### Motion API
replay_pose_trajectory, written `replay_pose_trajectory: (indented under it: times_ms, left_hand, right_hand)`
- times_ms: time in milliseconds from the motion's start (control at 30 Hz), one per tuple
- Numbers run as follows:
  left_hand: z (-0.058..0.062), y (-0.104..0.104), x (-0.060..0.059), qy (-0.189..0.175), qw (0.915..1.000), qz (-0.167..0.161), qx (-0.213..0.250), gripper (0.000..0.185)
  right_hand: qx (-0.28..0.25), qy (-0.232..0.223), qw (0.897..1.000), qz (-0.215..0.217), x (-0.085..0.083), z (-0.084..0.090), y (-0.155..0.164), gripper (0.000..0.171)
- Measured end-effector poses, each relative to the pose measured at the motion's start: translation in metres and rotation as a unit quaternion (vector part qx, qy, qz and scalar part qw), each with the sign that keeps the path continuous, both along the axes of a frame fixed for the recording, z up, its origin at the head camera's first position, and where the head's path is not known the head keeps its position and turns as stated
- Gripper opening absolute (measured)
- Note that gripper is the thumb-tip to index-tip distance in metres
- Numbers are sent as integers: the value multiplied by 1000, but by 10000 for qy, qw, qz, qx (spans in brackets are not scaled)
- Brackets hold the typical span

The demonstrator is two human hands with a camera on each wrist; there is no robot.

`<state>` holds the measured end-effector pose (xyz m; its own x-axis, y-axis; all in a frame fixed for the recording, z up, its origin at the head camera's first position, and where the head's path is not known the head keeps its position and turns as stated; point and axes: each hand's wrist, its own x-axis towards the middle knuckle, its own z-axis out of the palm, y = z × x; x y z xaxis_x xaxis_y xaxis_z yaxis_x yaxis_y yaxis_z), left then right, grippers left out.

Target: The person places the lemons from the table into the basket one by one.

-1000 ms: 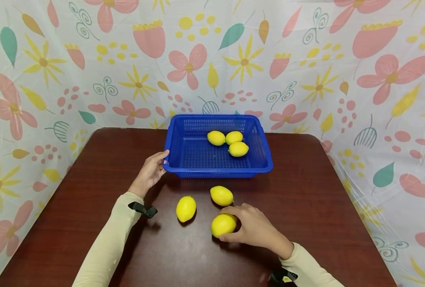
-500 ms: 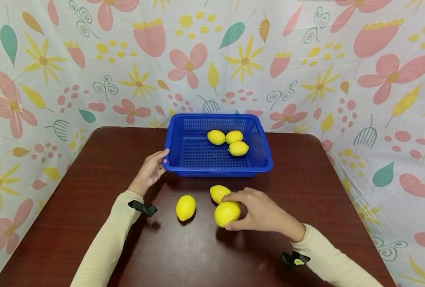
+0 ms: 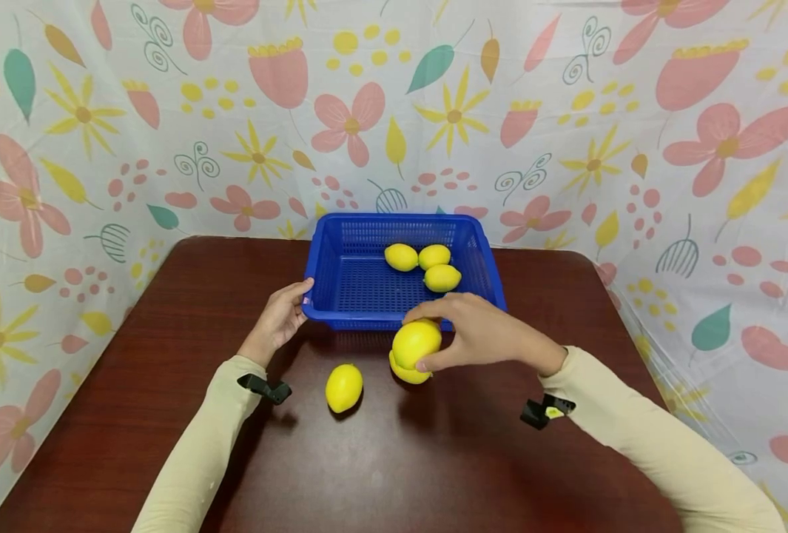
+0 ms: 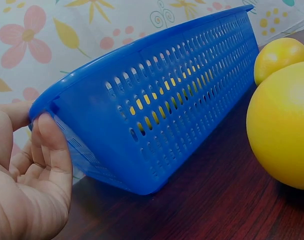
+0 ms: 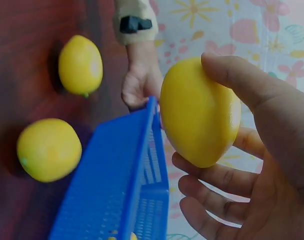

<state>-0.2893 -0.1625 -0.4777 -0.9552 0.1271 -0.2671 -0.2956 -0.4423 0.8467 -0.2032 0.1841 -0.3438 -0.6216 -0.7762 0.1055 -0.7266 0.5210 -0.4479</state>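
My left hand pinches the near left corner of the blue basket's rim, thumb on top and fingers underneath in the left wrist view. Three lemons lie in the right half of the blue basket, one of them the front lemon. Between thumb and fingers my right hand holds a lemon above the table, just short of the basket's front wall. Below it a second lemon rests on the table, partly covered by the held one. Another lemon lies to the left.
The dark wooden table carries everything. A flower-patterned cloth hangs behind the basket and along both sides. Each wrist wears a black strap, such as the right strap.
My right hand has lifted the lemon off the table and carried it forward toward the basket. The left hand and the basket have stayed in place.
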Motion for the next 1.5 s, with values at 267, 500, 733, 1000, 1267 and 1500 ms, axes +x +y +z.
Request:
replay_pose_trajectory:
  times_ms: [267,500,733,1000,1267,1500]
  left_hand:
    - [0,0,-1,65,10000,3,-59,15]
    - [1,0,1,73,9999,21,-137,16]
    - [2,0,3,47,9998,98,-168,19]
    - [3,0,3,56,9998,98,-146,18]
    - [0,0,1,25,9998,104,-179,20]
    - [1,1,1,26,9997,153,-179,19]
  right_hand:
    - [216,-155,9996,137,-47,12,-5,61]
    - [459,-502,9977,25,-96,16,-8,64]
    - [478,-847,9952,-74,-135,18,-20,61]
    - [522,-888,9943,-273,-171,7,-36,59]
    - [621,-1062,9892,-801,-201,-22,-53,63]
    - [596,-1048,9847,-1257,-217,-37,-67,65]
